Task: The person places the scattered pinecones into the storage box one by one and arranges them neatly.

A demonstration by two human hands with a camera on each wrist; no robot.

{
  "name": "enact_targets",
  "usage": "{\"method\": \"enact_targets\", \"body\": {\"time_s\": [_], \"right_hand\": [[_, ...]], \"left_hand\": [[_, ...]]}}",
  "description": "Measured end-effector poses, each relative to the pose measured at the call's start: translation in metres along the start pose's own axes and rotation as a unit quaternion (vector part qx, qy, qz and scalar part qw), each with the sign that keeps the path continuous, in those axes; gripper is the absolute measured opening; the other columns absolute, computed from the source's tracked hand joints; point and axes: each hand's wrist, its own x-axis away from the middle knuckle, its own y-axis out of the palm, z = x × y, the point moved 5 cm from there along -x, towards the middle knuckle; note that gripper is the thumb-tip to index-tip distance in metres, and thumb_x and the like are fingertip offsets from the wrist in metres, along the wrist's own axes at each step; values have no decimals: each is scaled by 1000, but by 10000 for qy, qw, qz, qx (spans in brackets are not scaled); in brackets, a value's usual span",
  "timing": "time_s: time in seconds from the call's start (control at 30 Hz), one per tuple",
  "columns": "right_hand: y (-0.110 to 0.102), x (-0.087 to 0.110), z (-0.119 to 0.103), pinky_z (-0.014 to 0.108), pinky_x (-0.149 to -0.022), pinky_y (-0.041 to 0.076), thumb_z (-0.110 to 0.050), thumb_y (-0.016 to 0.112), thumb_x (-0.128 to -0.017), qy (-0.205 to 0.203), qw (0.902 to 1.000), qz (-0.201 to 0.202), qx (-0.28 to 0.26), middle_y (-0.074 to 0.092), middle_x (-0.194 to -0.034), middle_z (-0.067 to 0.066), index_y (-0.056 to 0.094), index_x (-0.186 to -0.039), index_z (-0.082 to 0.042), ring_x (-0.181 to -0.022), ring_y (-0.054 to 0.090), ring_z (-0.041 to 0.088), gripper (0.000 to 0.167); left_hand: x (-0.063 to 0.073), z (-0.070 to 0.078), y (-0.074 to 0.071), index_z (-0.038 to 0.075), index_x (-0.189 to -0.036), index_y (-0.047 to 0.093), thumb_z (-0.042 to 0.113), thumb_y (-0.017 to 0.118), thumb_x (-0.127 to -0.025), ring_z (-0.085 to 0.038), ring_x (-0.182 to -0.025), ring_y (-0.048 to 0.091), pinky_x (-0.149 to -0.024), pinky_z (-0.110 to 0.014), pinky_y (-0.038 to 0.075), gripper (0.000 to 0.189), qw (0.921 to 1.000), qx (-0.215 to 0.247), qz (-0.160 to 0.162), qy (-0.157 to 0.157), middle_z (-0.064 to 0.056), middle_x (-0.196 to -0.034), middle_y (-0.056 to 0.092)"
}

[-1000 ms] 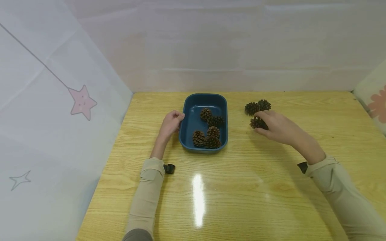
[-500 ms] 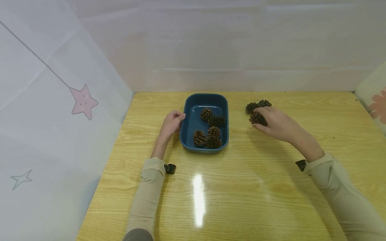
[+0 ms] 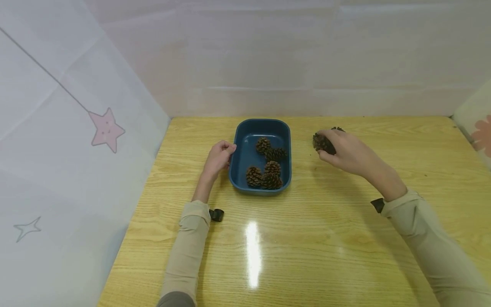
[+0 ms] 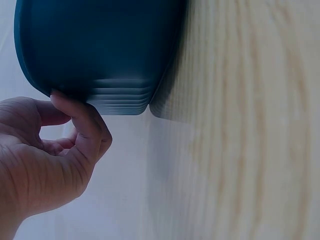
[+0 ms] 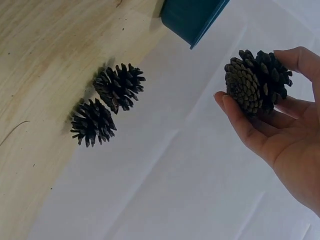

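My left hand (image 3: 220,157) pinches the left rim of a deep blue rectangular tub (image 3: 260,192). In the left wrist view, the fingers (image 4: 86,131) are bent at the tub's edge. Several brown pine cones (image 3: 253,176) lie inside the tub, at its right side and near end. To the right of the tub, my right hand (image 3: 354,155) grips another pine cone (image 5: 255,82) between thumb and fingers, held above the table. Two loose pine cones (image 5: 120,86) lie close together on the table; in the head view, the hand and its cone mostly cover them.
The wood-grain table (image 3: 307,238) reaches back to a pale wall covering (image 3: 261,55). A printed sheet with a pink star (image 3: 107,129) stands along the left. Black straps (image 3: 216,215) sit at both wrists, below rolled beige sleeves.
My right hand has raised its pine cone and shifted slightly back and left, now overlapping the loose cones in the head view. The left hand and tub have stayed put.
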Motion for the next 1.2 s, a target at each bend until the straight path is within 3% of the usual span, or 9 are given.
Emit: {"method": "enact_targets", "body": {"time_s": [0.33,1.2], "right_hand": [[-3,-4,-5,60,-86,53,-11,70,-99,-275,9990,331,-94,55,-133,35,51,-140,12,-108,63,50,51],[-2,-24,-23,53,-76,56,-15,76,-96,-614,9960,632,162,63,-120,27,57,-133,8,-95,66,41,48]], "left_hand": [[0,0,0,-2,-115,63,28,58,-108,-17,-65,50,-57,-31,44,31,9999,44,-91,32,-7,-88,56],[2,2,0,-5,-116,63,26,57,-108,-17,-65,49,-59,-33,45,32,10000,-5,-80,32,-6,-84,55]]}}
